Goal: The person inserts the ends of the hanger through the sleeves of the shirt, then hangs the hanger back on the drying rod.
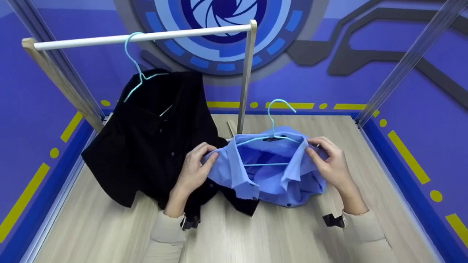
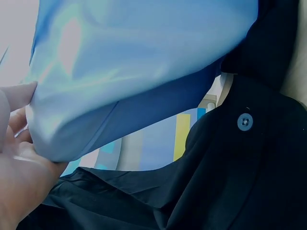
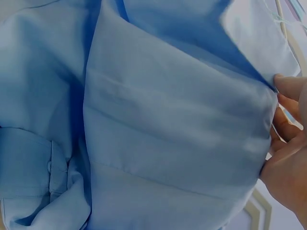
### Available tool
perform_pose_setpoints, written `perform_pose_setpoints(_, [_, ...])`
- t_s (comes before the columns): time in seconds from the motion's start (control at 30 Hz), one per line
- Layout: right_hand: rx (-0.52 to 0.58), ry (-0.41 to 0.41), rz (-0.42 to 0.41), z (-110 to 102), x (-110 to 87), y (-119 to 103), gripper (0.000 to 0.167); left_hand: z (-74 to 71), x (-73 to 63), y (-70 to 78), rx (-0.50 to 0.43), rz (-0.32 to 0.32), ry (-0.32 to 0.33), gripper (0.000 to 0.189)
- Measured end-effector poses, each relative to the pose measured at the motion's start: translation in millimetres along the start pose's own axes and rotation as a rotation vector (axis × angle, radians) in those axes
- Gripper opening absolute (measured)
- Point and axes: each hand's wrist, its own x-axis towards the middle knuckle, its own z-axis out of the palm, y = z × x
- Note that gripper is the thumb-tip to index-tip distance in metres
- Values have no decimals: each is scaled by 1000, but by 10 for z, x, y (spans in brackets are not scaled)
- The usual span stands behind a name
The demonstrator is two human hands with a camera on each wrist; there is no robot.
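Note:
A light blue collared shirt (image 1: 219,171) is held up between both hands, with a pale teal hanger (image 1: 271,126) inside it. The hanger's hook rises above the collar and its lower bar crosses the neck opening. My left hand (image 1: 193,166) pinches the shirt's shoulder on the left between thumb and fingers. On the other side my right hand (image 1: 331,162) pinches the opposite shoulder, close to the collar. In the right wrist view, the blue cloth (image 3: 177,129) hangs down from the thumb and fingers. Behind the left hand is a black shirt (image 1: 146,142).
A clothes rack with a white rail (image 1: 190,33) and wooden posts (image 1: 246,73) stands at the back left. The black shirt hangs from it on another teal hanger (image 1: 139,73), its hem lying over the wooden tabletop (image 1: 226,237). Blue patterned walls (image 1: 420,91) surround the table.

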Motion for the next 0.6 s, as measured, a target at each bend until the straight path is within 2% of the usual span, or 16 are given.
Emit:
perform_pose_setpoints(0.2, [-18, 16, 41, -48, 14, 28, 23, -34, 21, 37, 17, 20, 95, 6])
perform_pose_setpoints(0.4, [-40, 27, 111, -100, 0, 74, 28, -140, 79, 394, 45, 16, 164, 5])
perform_pose_setpoints(0.43, [-50, 29, 125, -108, -13, 125, 30, -162, 86, 449, 45, 19, 174, 4])
perform_pose_setpoints(0.6, [-129, 34, 218, -163, -98, 472, 41, -215, 88, 477, 63, 18, 216, 4])
